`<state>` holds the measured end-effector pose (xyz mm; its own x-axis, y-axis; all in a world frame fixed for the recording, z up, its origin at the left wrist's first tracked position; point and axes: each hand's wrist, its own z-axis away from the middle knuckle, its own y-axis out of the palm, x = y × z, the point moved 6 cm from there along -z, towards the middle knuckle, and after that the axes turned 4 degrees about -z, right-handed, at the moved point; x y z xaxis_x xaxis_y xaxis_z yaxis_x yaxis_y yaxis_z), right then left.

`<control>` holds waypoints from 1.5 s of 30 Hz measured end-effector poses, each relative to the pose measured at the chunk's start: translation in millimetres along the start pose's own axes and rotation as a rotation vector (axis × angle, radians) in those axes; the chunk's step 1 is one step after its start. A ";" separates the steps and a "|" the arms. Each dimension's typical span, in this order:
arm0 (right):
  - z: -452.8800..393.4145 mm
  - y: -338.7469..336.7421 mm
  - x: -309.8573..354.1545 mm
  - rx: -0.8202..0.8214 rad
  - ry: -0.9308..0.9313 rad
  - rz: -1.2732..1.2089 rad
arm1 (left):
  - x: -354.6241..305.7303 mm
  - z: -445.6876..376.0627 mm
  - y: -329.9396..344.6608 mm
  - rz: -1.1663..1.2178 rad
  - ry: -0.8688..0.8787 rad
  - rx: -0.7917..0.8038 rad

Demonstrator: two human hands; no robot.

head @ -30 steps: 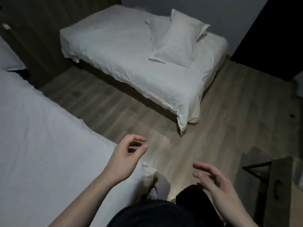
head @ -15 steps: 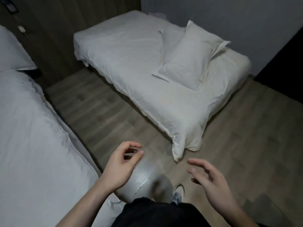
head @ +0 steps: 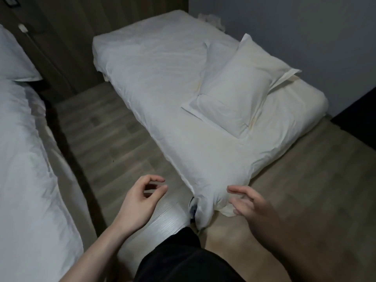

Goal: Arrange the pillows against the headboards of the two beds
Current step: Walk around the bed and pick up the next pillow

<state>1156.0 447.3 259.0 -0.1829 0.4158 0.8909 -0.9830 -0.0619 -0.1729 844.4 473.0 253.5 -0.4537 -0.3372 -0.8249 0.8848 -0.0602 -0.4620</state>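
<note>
Two white pillows lie stacked near the foot of the far bed (head: 154,82): the top pillow (head: 234,94) rests tilted on a second pillow (head: 218,50) that is mostly hidden under it. Another white pillow (head: 12,58) lies at the head of the near bed (head: 24,159) on the left, by the dark wooden headboard wall. My left hand (head: 140,200) hovers over the floor with loosely curled, empty fingers. My right hand (head: 252,206) is open and empty, just beside the hanging corner of the far bed's cover.
A wooden floor aisle (head: 105,127) runs between the two beds. Dark wood panelling (head: 61,37) backs both beds. A grey wall (head: 305,27) stands behind the far bed, with a dark opening (head: 358,115) at right. My dark-trousered leg (head: 183,259) is at the bottom.
I have stepped closer to the far bed; it and its pillows now fill more of the view. Both hands stayed empty, and my right hand now reaches the bed's corner.
</note>
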 end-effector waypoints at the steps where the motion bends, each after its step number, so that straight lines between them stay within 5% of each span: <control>1: -13.9 -10.9 1.8 -0.019 -0.001 -0.009 | -10.7 -23.2 10.0 -0.007 0.010 0.013; 7: -98.7 -82.0 12.5 -0.178 0.008 -0.077 | -83.7 -160.8 77.5 -0.059 0.084 0.132; 14: -207.2 -134.3 18.2 -0.177 0.080 -0.087 | -136.9 -255.5 133.9 -0.095 0.072 0.161; 29: -501.1 -218.5 -82.5 -0.014 0.471 0.036 | -127.9 -344.6 204.8 -0.101 -0.402 -0.058; 45: -686.6 -203.5 -108.2 -0.277 0.646 -0.109 | -101.7 -410.2 249.9 -0.124 -0.553 -0.113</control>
<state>1387.3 1037.9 -90.6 0.0474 0.8664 0.4970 -0.9391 0.2083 -0.2734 1068.2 877.7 88.4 -0.4034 -0.7767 -0.4838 0.7983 -0.0402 -0.6010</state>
